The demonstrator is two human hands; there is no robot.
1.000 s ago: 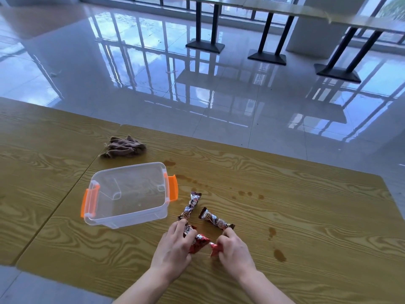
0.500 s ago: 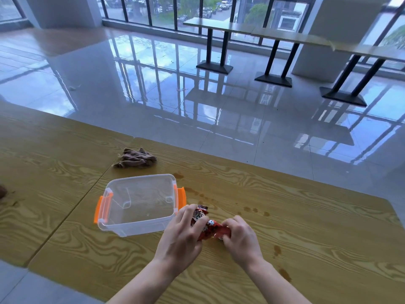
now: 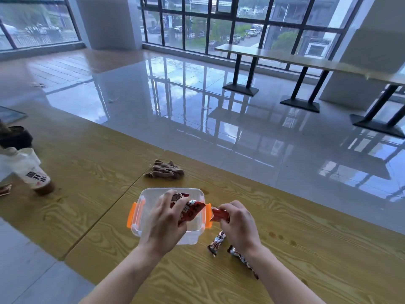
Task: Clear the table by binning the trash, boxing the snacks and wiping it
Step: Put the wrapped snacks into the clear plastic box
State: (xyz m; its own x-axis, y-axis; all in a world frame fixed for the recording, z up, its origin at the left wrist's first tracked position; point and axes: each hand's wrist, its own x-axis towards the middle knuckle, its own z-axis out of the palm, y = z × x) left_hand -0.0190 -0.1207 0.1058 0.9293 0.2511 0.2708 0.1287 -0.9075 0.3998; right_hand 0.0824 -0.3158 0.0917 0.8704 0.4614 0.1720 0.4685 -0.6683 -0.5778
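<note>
A clear plastic box [image 3: 144, 232] with orange clips stands on the wooden table [image 3: 306, 255]. Above the box, my left hand [image 3: 165, 222] grips red snack packets [image 3: 190, 210]. My right hand [image 3: 238, 224] pinches another red snack packet [image 3: 219, 213] just right of the box's right clip. Two wrapped snack bars lie on the table by my right wrist, one [image 3: 217, 242] nearer the box and one [image 3: 242, 258] partly under my forearm. A crumpled brown cloth [image 3: 165, 171] lies behind the box.
A tipped drink cup [image 3: 32, 174] with a dark lid lies at the far left, a brown puddle beside it. Brown spill spots [image 3: 281, 236] dot the table at the right. A red wrapper scrap [image 3: 4, 189] sits at the left edge. Other tables stand across the glossy floor.
Both hands lifted red snack packets off the table and carried them left; my left hand now holds its packets over the box. The view tilted up, bringing the cup into sight.
</note>
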